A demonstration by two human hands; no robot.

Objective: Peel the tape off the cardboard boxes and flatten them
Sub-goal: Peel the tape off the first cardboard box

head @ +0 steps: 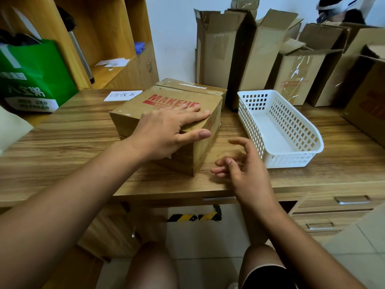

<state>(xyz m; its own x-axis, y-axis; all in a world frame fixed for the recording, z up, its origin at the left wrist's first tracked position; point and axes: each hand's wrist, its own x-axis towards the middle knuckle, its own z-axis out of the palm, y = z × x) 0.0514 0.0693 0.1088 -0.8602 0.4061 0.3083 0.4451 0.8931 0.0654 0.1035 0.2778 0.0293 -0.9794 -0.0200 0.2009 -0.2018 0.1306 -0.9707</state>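
A closed cardboard box (133,109) with red "MAKEUP" lettering stands on the wooden table (73,132), turned at an angle. My left hand (166,130) lies flat on its top near the right edge, fingers straight, thumb down over the near side. My right hand (241,165) hovers just right of the box's near corner, above the table, fingers loosely curled and holding nothing. A flatter cardboard piece (193,87) lies behind the box.
A white perforated plastic basket (291,159) sits to the right of the box. Several opened cardboard boxes (220,53) stand along the back wall. A green bag (37,76) and wooden shelves are at left. A paper label (123,95) lies on the table.
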